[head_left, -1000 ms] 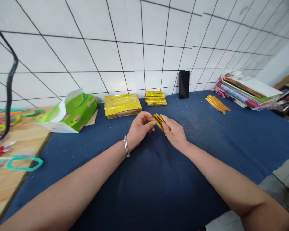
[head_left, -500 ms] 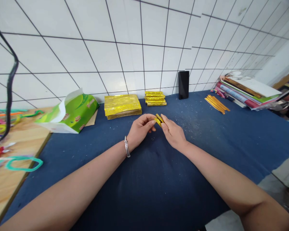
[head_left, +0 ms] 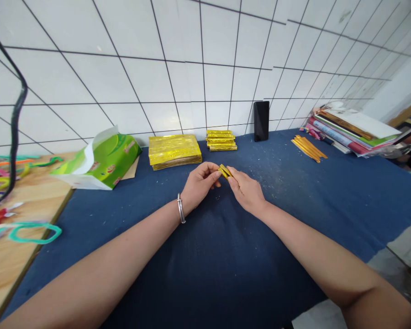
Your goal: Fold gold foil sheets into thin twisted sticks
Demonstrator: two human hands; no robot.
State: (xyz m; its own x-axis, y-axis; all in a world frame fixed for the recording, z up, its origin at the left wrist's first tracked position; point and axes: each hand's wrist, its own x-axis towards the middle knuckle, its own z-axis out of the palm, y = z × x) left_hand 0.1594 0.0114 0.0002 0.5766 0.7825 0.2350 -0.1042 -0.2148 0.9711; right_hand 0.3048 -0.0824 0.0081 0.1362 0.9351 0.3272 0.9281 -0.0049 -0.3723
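Observation:
A small folded piece of gold paper (head_left: 225,171) is held between both hands above the blue cloth. My left hand (head_left: 201,183), with a silver bangle on its wrist, pinches the paper's left end between thumb and fingers. On the other side, my right hand (head_left: 247,188) grips the right end, its thumb along the near edge. Behind the hands stands a thick stack of gold sheets (head_left: 174,151). To its right, narrow folded gold strips (head_left: 221,140) lie in a pile by the wall.
A green packet (head_left: 114,157) lies at the left beside a wooden board (head_left: 51,196) with colourful loops. A black phone (head_left: 261,121) leans on the tiled wall. Farther right are orange-gold strips (head_left: 308,148) and piled books (head_left: 352,132). A black cable (head_left: 15,114) hangs at the far left.
The gold paper between my hands has tilted slightly, and the dark gap along it looks narrower. My right fingers have shifted a little on it. The left hand stays nearly still.

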